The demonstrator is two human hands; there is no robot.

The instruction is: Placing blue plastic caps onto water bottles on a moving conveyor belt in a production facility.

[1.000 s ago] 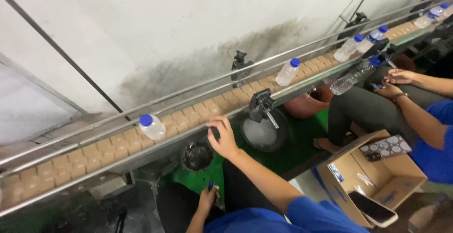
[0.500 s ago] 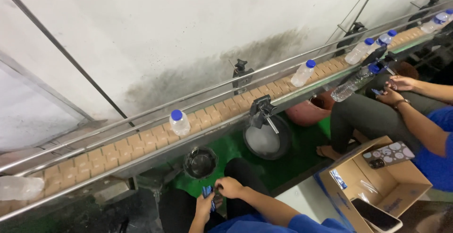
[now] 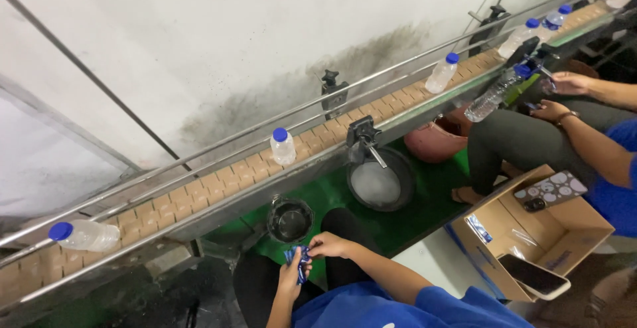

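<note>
My left hand and my right hand meet over my lap, below the conveyor. Both pinch a small blue item; its exact kind is too small to tell. Just above my hands sits a black round container. On the tan slat belt a clear bottle with a blue cap stands upright, straight above my hands. Another clear bottle lies on its side at the belt's left end.
More capped bottles ride the belt toward the upper right. A co-worker's hands at the right hold a tilted bottle. An open cardboard box with phones stands at the right. A round basin rests on the green floor.
My right hand dropped from the conveyor's edge to my lap and joined the left on the blue item. Bottles moved right along the belt; a lying bottle came in at left.
</note>
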